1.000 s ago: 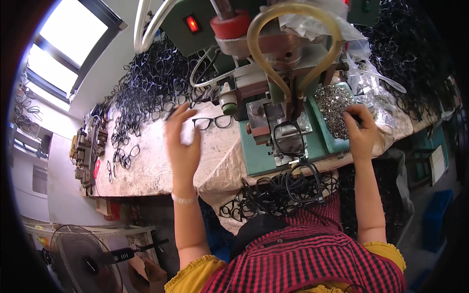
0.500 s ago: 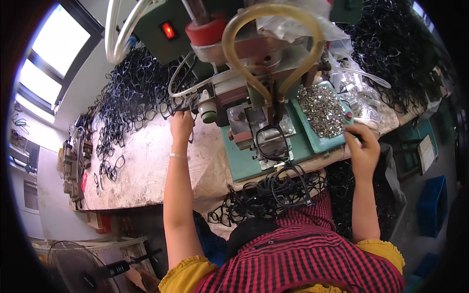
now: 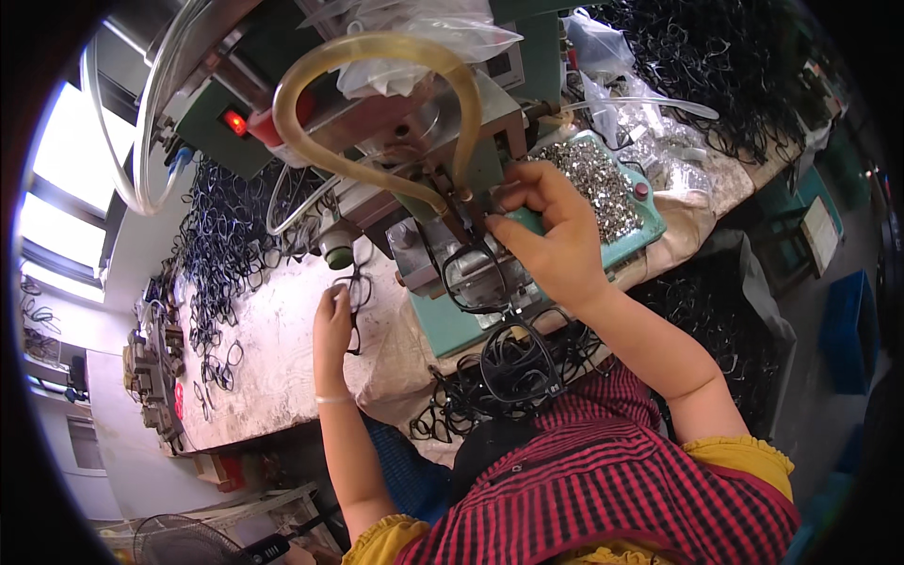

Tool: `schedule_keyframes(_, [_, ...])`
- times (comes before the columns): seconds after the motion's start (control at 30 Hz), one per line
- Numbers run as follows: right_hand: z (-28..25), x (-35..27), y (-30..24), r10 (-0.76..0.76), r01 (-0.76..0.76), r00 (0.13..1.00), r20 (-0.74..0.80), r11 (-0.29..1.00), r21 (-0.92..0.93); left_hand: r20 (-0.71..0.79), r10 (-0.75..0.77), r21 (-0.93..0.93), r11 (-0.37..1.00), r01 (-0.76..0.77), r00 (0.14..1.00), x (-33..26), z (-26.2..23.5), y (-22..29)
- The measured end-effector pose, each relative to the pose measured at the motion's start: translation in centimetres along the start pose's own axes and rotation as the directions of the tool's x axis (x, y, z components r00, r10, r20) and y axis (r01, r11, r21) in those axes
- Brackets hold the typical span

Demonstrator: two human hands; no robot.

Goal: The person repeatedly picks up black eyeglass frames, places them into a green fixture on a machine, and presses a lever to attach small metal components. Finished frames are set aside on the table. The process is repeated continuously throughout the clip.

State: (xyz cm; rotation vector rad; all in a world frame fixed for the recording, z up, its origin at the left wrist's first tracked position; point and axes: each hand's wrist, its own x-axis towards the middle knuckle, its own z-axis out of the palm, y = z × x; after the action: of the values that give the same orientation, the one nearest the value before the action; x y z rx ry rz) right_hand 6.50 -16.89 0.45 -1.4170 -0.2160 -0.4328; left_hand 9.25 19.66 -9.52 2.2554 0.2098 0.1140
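Observation:
My right hand (image 3: pixel 556 240) is up at the head of a green press machine (image 3: pixel 443 122), fingers pinched at the spot where a black eyeglass frame (image 3: pixel 476 278) sits on the metal fixture; what the fingertips pinch is too small to tell. My left hand (image 3: pixel 332 325) is on the pale cloth-covered bench, fingers closed on another black eyeglass frame (image 3: pixel 358 287) lying there. A teal tray (image 3: pixel 650 221) behind my right hand holds a heap of small silver metal parts (image 3: pixel 598 174).
Piles of black eyeglass frames cover the bench at back left (image 3: pixel 221 245) and back right (image 3: pixel 716 66), and more lie in my lap (image 3: pixel 513 363). A yellowish hose (image 3: pixel 377 56) loops over the machine. Clear plastic bags (image 3: pixel 659 141) lie to the right. A fan (image 3: pixel 179 541) stands lower left.
My right hand moved from the tray of metal parts leftwards to the machine head. My left hand stayed on the bench by a frame. The camera has leaned closer.

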Motion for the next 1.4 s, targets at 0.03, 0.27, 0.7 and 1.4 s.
schedule_keyframes(0.03, [-0.2,0.0,0.2,0.020,-0.020,1.000,-0.002,0.999,0.031,-0.025,-0.015,-0.155,0.988,0.011,1.000,-0.7,-0.5,0.8])
schedule_keyframes(0.27, [1.4,-0.1,-1.0,0.100,-0.109,0.994,0.047,0.954,0.278,-0.456,0.129,-0.634,0.648,-0.423,0.881,-6.1,-1.0,9.3])
schedule_keyframes(0.7, [-10.2,1.1,7.1,-0.316,0.239,0.940,0.127,0.349,-0.906,-0.354,0.743,-0.461,0.390,-0.797,0.568,-8.6,-1.5,21.9])
schedule_keyframes(1.4, [-0.3,0.5,-0.3,-0.148,0.156,0.987,0.057,0.969,-0.191,-0.590,0.510,-0.527,0.345,-0.777,0.626,-9.8,1.3,20.4])
